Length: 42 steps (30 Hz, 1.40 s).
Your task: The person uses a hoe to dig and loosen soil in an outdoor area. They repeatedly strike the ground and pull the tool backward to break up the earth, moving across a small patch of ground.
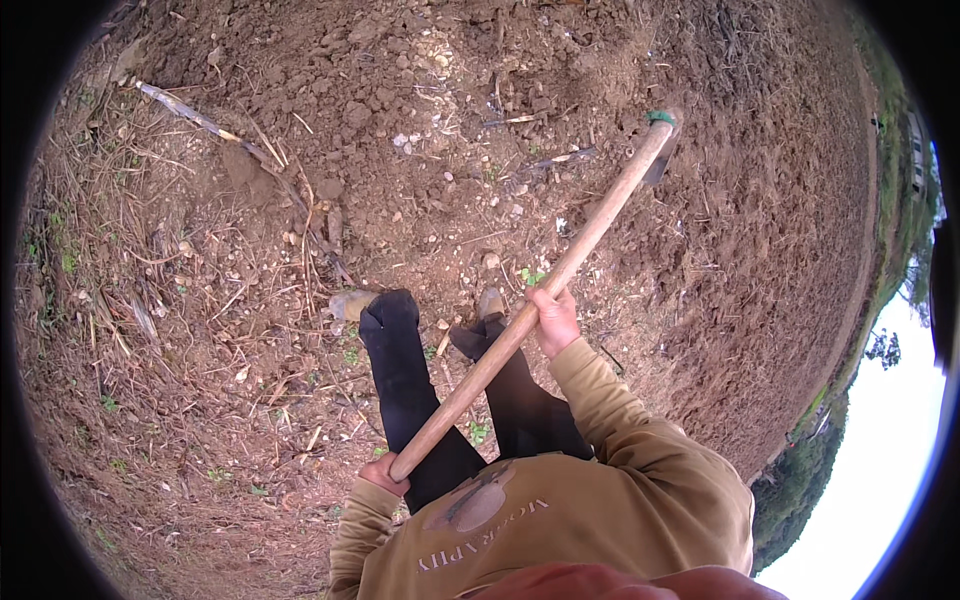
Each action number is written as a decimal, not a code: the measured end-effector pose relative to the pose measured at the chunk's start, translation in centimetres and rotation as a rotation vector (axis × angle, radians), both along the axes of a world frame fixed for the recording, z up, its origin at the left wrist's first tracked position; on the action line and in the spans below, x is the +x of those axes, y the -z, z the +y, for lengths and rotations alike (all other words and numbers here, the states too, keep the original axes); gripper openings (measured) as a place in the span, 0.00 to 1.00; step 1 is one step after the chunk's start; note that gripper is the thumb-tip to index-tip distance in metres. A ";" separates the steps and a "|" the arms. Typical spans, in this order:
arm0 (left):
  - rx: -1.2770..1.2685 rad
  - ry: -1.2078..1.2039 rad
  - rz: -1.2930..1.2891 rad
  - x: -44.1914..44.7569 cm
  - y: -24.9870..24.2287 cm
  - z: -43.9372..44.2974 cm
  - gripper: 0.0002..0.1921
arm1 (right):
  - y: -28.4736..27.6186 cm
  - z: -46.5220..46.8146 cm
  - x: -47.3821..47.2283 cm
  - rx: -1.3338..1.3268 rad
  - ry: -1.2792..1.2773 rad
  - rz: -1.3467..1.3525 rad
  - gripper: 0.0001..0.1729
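A hoe with a long wooden handle (472, 390) slants across the front of my body. My left hand (386, 474) is wrapped around the handle's butt end, close to my left thigh. Farther up, near the middle of the shaft, my right hand (556, 321) grips it. At the far end the metal hoe blade (658, 166) points back towards me, partly hidden by the handle. Green material (660, 118) shows where handle and head meet. Whether the blade touches the soil cannot be told.
Loose brown soil (322, 75) lies in clods ahead. A long dry stalk (195, 116) and straw litter the ground to the left. My shoes (351, 305) stand among small stones and weeds. Tilled field (780, 187) stretches right, towards trees (799, 480) and a building (916, 154).
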<state>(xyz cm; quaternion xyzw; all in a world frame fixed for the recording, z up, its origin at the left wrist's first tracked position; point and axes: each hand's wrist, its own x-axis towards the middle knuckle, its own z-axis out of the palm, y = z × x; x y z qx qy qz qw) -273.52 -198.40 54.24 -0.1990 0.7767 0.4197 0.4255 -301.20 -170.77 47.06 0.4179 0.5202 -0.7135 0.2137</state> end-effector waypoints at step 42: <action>-0.078 -0.128 0.718 -7.0 -2.9 18.6 0.11 | -26.8 12.1 -2.1 -0.696 -0.448 0.809 0.15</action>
